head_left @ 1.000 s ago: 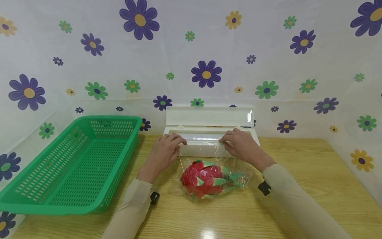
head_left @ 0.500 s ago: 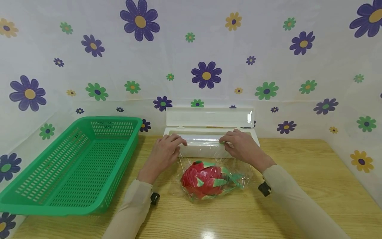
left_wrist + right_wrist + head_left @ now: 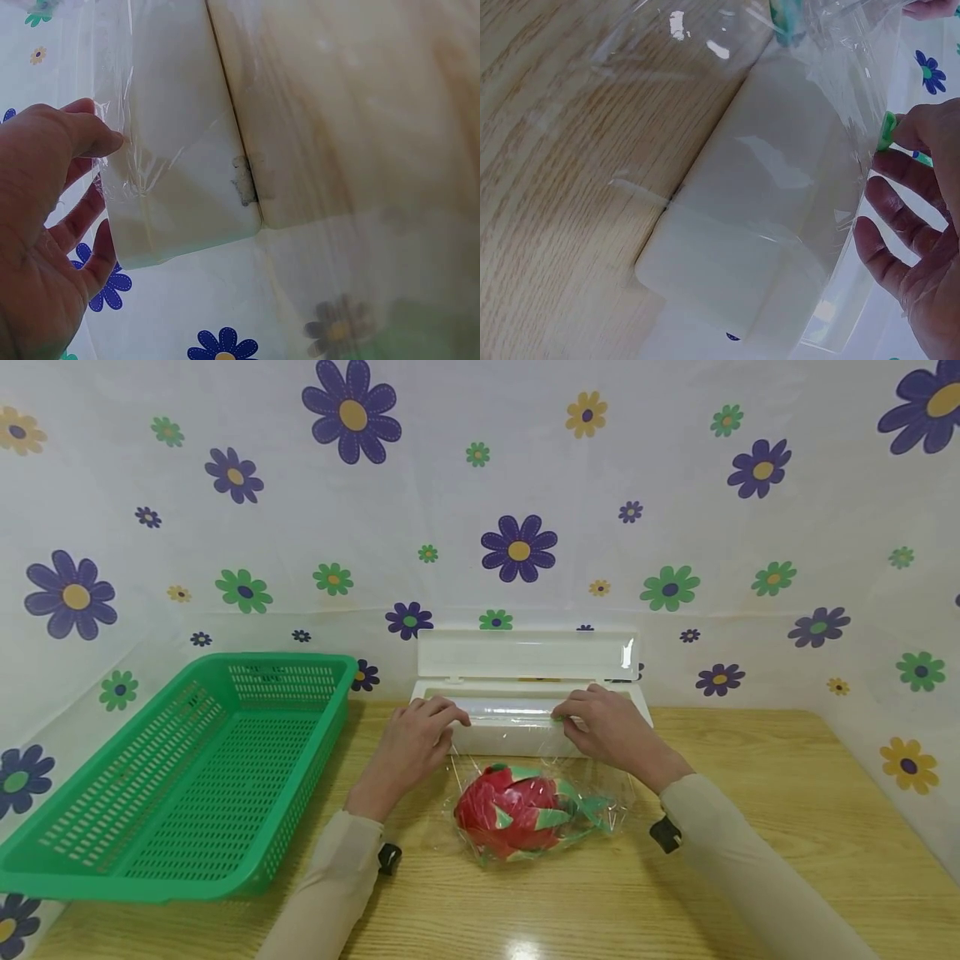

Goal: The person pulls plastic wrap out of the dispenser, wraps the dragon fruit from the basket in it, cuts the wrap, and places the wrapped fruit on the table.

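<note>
A white cling film box [image 3: 517,742] lies across the table with its lid [image 3: 525,653] raised. Clear cling film [image 3: 139,169] runs from the roll inside, over the box's front edge, down to a red and green dragon fruit [image 3: 510,818] that it covers. At the box's left end my left hand [image 3: 412,735] pinches the film between thumb and fingers by the edge. Near the right end, my right hand [image 3: 611,727] holds a small green slider [image 3: 886,131] on the box edge between thumb and index finger; its other fingers are loosely bent.
A green slotted plastic basket [image 3: 172,887] stands at the left, partly over the wooden table [image 3: 750,793]. Behind the box hangs a white cloth [image 3: 450,502] printed with flowers.
Both hands stay almost still. My right fingertips shift very slightly to the right, and a bit of green shows at them. Film and dragon fruit keep their places.
</note>
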Available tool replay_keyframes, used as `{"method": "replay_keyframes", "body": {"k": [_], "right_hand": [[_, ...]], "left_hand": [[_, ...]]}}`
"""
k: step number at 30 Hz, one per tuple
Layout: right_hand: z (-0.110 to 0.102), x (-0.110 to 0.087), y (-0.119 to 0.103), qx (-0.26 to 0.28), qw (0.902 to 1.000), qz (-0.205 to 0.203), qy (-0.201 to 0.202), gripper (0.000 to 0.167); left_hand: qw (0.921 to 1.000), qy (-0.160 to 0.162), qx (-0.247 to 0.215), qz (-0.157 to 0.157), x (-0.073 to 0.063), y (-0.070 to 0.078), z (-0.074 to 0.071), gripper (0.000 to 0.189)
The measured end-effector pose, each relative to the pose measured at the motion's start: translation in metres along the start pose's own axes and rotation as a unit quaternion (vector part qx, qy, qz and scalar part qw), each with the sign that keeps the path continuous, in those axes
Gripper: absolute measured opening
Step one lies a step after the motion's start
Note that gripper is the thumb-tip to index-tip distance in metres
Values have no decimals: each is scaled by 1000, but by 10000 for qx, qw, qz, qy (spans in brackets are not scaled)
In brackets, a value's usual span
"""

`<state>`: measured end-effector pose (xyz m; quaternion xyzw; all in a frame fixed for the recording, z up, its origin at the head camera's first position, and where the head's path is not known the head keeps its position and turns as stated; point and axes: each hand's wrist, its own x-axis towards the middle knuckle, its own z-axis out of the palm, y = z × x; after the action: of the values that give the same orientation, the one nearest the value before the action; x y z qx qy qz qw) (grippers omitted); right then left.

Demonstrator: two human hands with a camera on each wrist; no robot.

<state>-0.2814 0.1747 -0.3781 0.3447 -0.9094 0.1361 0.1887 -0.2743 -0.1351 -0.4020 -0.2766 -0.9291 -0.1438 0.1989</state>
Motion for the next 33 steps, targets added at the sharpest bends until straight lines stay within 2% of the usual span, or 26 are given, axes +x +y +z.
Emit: {"method": "replay_keyframes", "body": {"k": [8,16,21,33], "right_hand": [[-2,2,0,97,9999,-21,17,13],[-5,4,-1,108,9997,108,-206,13],[-5,4,-1,81,9999,10,-148,13],[-4,1,1,89,9998,69,-192,13]], "left_hand": [[10000,12,-19,-27,0,0,0,23],[10000,45,36,17,1,-1,0,24],[10000,33,57,34,1,-2,1,24],[10000,31,62,53,1,-1,0,24]]}}
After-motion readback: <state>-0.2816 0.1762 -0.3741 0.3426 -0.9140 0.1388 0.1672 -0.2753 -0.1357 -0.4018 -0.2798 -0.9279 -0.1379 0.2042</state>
